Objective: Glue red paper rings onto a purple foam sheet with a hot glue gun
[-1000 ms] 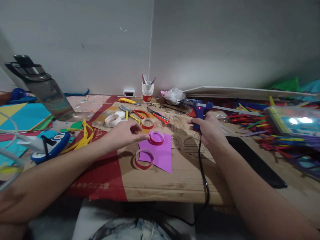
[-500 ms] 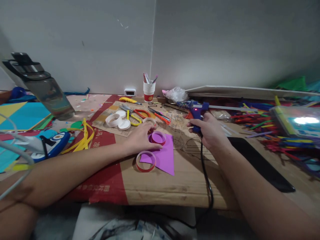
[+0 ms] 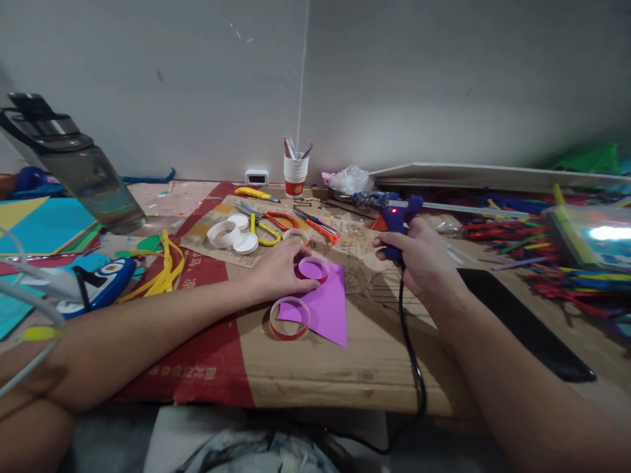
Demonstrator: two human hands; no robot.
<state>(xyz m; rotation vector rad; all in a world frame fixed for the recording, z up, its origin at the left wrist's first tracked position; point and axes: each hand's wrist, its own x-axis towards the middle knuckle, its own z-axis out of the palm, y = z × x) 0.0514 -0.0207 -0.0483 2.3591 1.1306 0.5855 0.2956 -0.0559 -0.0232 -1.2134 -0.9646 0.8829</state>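
Note:
My left hand is closed on a red paper ring, pale inside, which sits on a sheet of purple paper. A second red ring lies just in front, partly over the sheet's left edge. Off to the right, my right hand grips a blue hot glue gun by its handle. The gun's red light is lit, a clear glue stick juts from its back, and its nozzle points left. A black cord hangs from the handle over the table edge.
Behind my left hand are white paper rings and discs, scissors, a yellow cutter and paper cups with pens. A water bottle stands left. Colourful pipe cleaners and a black tray-like slab lie right.
My right hand and the glue gun have shifted slightly right. My left hand stays at the red ring on the purple paper. The whole view has moved a little.

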